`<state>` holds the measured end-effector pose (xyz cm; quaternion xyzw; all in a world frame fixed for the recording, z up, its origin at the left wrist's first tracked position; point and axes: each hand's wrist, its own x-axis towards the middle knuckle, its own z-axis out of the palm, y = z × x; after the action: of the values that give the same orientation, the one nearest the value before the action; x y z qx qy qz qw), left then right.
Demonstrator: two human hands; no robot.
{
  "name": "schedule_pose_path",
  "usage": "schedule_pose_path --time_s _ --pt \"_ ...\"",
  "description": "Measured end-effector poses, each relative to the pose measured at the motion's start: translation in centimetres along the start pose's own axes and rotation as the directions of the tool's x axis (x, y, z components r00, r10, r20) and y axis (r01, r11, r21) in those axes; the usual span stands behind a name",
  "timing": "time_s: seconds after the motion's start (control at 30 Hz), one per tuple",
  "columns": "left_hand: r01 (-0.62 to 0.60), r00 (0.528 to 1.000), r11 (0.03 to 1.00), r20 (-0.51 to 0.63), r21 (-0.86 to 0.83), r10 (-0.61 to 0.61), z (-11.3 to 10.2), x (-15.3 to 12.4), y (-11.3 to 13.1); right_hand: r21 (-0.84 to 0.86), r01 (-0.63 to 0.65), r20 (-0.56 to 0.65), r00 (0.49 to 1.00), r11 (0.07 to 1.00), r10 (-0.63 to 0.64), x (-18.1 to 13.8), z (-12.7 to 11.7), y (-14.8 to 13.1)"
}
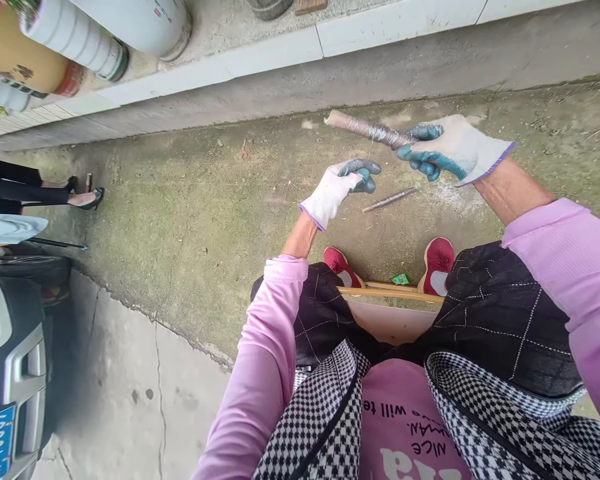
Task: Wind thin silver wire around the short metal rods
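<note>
My right hand (pixel 453 150), in a white glove with a blue-green coated palm, is closed round one end of a pale stick (pixel 353 125). Thin silvery wire is wound about the stick's middle, and its free end points left. My left hand (pixel 339 187), gloved alike, is held lower and to the left, apart from the stick. Its thumb and fingers are pressed together; what is in them, if anything, is too fine to make out. Below and between the hands a thinner rod (pixel 391 199), apparently wire-wound too, lies on the mossy concrete ground (pixel 180 207).
Ahead runs a raised ledge (pixel 275 60) with a white tiled edge, bearing several planters (pixel 83 40). At far left are a person's legs (pixel 40 187) and a parked car (pixel 10 347). A green wrapper (pixel 401 279) lies between my red shoes (pixel 437 260).
</note>
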<state>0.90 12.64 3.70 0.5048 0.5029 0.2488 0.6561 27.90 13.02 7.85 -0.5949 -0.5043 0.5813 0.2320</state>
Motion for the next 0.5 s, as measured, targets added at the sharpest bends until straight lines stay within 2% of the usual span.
schedule_pose_path --time_s 0.03,0.1,0.2,0.3,0.37,0.43,0.5 --pt "-0.007 1.0 1.0 -0.001 -0.003 0.007 -0.1 0.1 -0.1 0.109 0.02 0.026 0.999 0.994 -0.023 -0.1 -0.2 0.1" --pt "-0.008 1.0 1.0 0.006 0.009 0.008 -0.1 0.4 -0.5 0.218 0.048 0.125 0.989 0.975 -0.077 -0.3 -0.8 0.3" --pt "-0.018 1.0 0.998 0.024 0.058 0.017 -0.5 0.7 -1.3 0.193 0.064 0.358 0.924 0.979 -0.131 -0.5 -1.8 0.8" --pt "-0.049 0.998 0.993 0.041 0.11 0.045 -1.3 0.7 -1.6 0.008 0.068 0.559 0.827 0.998 -0.061 -0.5 -2.1 1.4" --pt "-0.052 0.998 0.988 0.029 0.144 0.049 -1.8 0.6 -1.6 -0.171 0.061 0.596 0.801 0.983 0.054 -0.4 -1.7 1.9" --pt "-0.028 0.999 0.982 -0.008 0.189 0.031 -1.9 0.5 -1.6 -0.381 0.059 0.54 0.824 0.923 0.171 0.0 -1.2 2.3" --pt "0.009 0.999 0.974 -0.032 0.227 -0.001 -1.6 0.5 -1.6 -0.594 0.066 0.424 0.872 0.802 0.243 0.6 -0.6 2.4"
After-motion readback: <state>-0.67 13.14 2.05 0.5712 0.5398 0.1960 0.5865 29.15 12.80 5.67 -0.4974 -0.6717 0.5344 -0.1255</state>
